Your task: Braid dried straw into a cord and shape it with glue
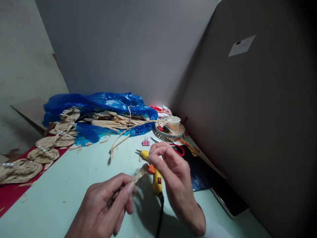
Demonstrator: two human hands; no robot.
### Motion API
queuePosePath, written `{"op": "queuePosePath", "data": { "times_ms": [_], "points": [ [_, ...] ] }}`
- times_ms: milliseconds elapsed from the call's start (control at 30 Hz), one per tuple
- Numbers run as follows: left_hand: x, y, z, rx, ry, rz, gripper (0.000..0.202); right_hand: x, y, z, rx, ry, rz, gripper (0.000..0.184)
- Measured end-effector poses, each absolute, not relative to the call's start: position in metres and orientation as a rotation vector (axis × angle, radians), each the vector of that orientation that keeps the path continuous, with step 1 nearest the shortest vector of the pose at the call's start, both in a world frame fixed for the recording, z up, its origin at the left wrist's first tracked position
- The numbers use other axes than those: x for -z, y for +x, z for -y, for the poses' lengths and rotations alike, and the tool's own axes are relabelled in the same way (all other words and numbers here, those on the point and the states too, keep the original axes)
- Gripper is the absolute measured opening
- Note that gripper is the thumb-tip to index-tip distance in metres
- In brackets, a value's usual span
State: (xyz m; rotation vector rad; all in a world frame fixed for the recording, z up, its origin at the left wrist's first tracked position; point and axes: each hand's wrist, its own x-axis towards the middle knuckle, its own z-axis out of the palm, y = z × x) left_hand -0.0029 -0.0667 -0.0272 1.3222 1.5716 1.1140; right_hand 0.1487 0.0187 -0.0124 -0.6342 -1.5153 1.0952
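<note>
My left hand (106,201) is closed, with thumb and fingers pinching a short strip of dried plant fibre (140,174). The strip slants up toward my right hand (173,172), whose thumb and fingertips are pressed together just above its far end. Whatever is between those right fingertips is hidden. Behind and below my right hand is a yellow glue gun (158,185) with an orange trigger, a red switch and a black cord. Its nozzle points left, and my fingers cover part of its body.
A pink binder clip (146,142) and red-handled scissors (179,149) lie beyond my hands. Dried strips (111,120) rest in a blue plastic bag (99,99). Braided pieces (51,142) line the left. A paper cup (173,123) stands on a woven tray (160,135); a phone (230,196) lies right.
</note>
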Motion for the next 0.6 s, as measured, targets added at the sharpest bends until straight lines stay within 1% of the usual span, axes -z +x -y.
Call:
{"op": "queuePosePath", "data": {
  "times_ms": [67,133,200,300,367,433,533,600],
  "points": [
    [0.025,-0.004,0.065,-1.153,1.216,-1.543,0.043,0.011,0.152,-0.023,-1.148,-0.695,1.469,0.020],
    [0.022,-0.005,0.063,-1.256,1.134,-1.511,0.039,0.010,0.153,-0.022,-1.207,-0.726,1.531,0.031],
    [0.019,-0.006,0.062,-1.357,1.047,-1.451,0.036,0.012,0.152,-0.016,-1.262,-0.719,1.687,0.040],
    [0.016,-0.006,0.062,-1.447,0.968,-1.379,0.036,0.016,0.145,-0.005,-1.262,-0.564,2.001,0.046],
    [0.014,-0.006,0.062,-1.483,0.936,-1.345,0.037,0.020,0.140,0.000,-1.222,-0.367,2.128,0.044],
    [0.014,-0.008,0.062,-1.540,0.882,-1.309,0.038,0.023,0.138,0.002,-1.164,-0.263,2.181,0.035],
    [0.018,-0.014,0.063,-1.585,0.802,-1.261,0.040,0.024,0.140,0.001,-1.079,-0.260,2.229,0.020],
    [0.024,-0.019,0.065,-1.593,0.886,-1.314,0.037,0.023,0.143,-0.001,-1.049,-0.333,2.215,0.017]
  ]
}}
